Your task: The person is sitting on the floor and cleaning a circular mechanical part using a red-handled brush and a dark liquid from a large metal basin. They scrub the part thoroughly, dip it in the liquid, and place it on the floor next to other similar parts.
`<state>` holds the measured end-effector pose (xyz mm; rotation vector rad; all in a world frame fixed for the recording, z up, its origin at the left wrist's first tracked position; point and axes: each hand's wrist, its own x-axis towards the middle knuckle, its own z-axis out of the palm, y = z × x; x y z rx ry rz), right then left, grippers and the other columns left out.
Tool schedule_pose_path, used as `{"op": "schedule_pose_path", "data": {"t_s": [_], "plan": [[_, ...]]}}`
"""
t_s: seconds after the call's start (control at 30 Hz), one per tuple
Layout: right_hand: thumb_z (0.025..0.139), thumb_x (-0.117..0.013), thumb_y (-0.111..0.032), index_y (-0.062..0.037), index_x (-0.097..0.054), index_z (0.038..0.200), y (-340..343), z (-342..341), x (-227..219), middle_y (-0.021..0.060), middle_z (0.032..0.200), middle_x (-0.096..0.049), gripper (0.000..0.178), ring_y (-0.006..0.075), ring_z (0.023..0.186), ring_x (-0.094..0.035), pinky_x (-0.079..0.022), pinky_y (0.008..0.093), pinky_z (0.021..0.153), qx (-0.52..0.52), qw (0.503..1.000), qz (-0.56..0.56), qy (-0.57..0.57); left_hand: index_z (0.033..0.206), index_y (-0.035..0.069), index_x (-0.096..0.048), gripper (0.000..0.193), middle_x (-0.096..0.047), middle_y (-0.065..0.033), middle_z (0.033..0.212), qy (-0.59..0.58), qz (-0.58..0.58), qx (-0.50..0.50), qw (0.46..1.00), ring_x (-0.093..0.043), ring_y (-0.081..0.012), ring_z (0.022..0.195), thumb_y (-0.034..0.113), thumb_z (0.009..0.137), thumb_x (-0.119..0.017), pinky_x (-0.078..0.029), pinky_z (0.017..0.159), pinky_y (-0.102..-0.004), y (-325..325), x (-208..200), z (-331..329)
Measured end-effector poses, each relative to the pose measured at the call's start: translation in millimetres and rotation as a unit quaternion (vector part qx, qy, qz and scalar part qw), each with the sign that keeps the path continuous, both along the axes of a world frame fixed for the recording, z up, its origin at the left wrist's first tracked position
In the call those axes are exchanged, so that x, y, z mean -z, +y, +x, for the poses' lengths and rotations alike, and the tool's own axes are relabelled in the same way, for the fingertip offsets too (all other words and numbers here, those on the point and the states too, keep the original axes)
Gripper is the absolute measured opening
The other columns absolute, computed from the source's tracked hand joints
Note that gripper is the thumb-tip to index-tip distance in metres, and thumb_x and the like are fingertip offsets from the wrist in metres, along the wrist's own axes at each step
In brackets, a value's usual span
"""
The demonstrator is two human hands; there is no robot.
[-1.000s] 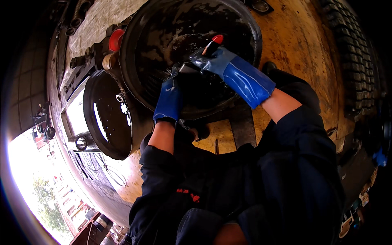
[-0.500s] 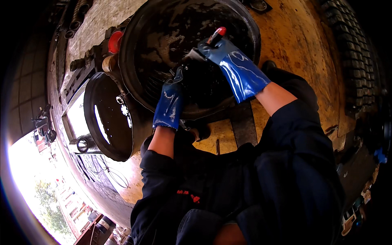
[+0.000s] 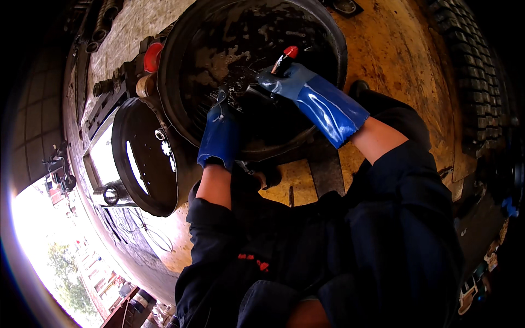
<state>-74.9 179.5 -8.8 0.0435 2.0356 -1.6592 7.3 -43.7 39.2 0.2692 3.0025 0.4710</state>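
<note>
Well, in the head view, a large round black tub [image 3: 168, 82] holds dark liquid [image 3: 219, 68] streaked with paler, foamy patches. Over it, the gloved right hand [image 3: 284, 82] is clamped around a tool with a red-ended handle [image 3: 284, 59]; its red end points up and away from the wearer, and its flat dark head projects leftward beneath the glove. The gloved left hand [image 3: 220, 117] is over the tub's near-left part, apart from the right; whether its fingers grip anything, I cannot tell. The gloves hide part of the liquid and the tool's middle.

Just left stands a smaller dark round pan [image 3: 116, 136], with a shiny metal ring [image 3: 159, 134] inside. Around these are a red bowl-shaped piece [image 3: 153, 57], a metal cylinder [image 3: 111, 194], loops of thin cable [image 3: 153, 235] and, far right, a chunky-treaded tyre [image 3: 467, 71].
</note>
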Motion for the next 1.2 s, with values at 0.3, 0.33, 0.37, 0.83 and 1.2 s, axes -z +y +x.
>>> {"op": "schedule_pose_path", "data": {"t_s": [0.3, 0.33, 0.37, 0.83, 1.2], "plan": [[0.088, -0.062, -0.045, -0.0122, -0.071, 0.100, 45.6, -16.7, -0.8, 0.0132, 0.096, -0.073, 0.036, 0.0287, 0.094, -0.069, -0.052, 0.0371, 0.086, 0.055, 0.963, 0.262, -0.014, 0.139, -0.002, -0.049, 0.046, -0.063, -0.0256, 0.116, 0.062, -0.060, 0.093, 0.992, -0.061, -0.0365, 0.109, -0.003, 0.093, -0.041, -0.049, 0.094, -0.0387, -12.4, 20.5, -14.1], [0.088, -0.061, -0.046, -0.0121, -0.071, 0.099, 52.6, -18.0, 5.7, 0.0131, 0.095, -0.073, 0.037, 0.0291, 0.093, -0.069, -0.052, 0.0375, 0.086, 0.077, 0.963, 0.258, -0.013, 0.135, -0.001, -0.053, 0.043, -0.064, -0.0247, 0.115, 0.054, -0.046, 0.106, 0.992, -0.062, -0.0363, 0.107, -0.002, 0.094, -0.042, -0.049, 0.094, -0.0389, -9.2, 27.0, -17.4], [0.088, -0.061, -0.048, -0.0121, -0.072, 0.099, 46.8, -24.7, 5.8, 0.0129, 0.095, -0.073, 0.039, 0.0295, 0.093, -0.069, -0.052, 0.0379, 0.086, 0.079, 0.969, 0.236, -0.002, 0.132, 0.000, -0.057, 0.040, -0.065, -0.0238, 0.114, 0.049, -0.052, 0.096, 0.993, -0.063, -0.0361, 0.105, -0.001, 0.095, -0.042, -0.049, 0.093, -0.0391, -10.7, 15.4, -11.6], [0.086, -0.068, -0.043, -0.0097, -0.070, 0.113, 48.6, -20.6, -14.9, 0.0159, 0.107, -0.072, 0.043, 0.0303, 0.102, -0.068, -0.052, 0.0386, 0.092, 0.075, 0.982, 0.164, -0.045, 0.120, 0.010, -0.067, 0.032, -0.070, -0.0149, 0.112, -0.271, -0.385, 0.298, 0.830, -0.069, -0.0287, 0.102, 0.024, 0.093, -0.059, -0.055, 0.088, -0.0368, 96.9, 67.2, -96.7], [0.085, -0.066, -0.020, -0.0021, -0.072, 0.102, 44.1, 21.0, 36.5, 0.0242, 0.096, -0.070, 0.025, 0.0368, 0.089, -0.069, -0.054, 0.0379, 0.078, -0.037, 0.993, 0.104, 0.041, 0.123, 0.014, -0.065, 0.033, -0.067, -0.0118, 0.124, 0.111, -0.246, 0.321, 0.908, -0.064, -0.0327, 0.114, 0.028, 0.094, -0.057, -0.054, 0.091, -0.0440, 49.5, 88.0, -53.7]]}}
